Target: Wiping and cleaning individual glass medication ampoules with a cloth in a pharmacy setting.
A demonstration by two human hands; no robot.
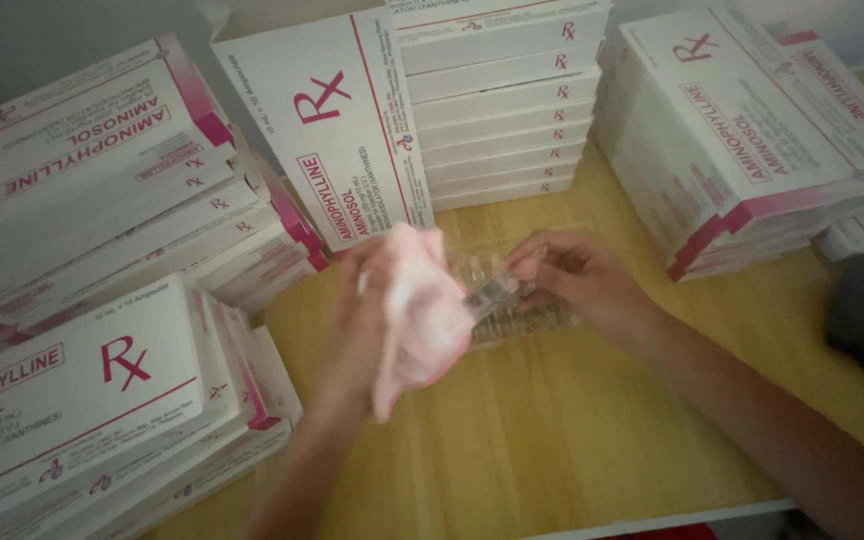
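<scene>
Two bare forearms with no sleeves, watch or rings in sight, ending in a left hand (377, 300) and right hand (577, 280) with short, plain, unpainted nails.

White-and-magenta boxes (72, 390), pink cloth (417, 310), yellow wooden table (572, 430).

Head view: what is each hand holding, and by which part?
Left hand grips a bunched pink cloth. Right hand pinches a small clear ampoule by its end.
</scene>
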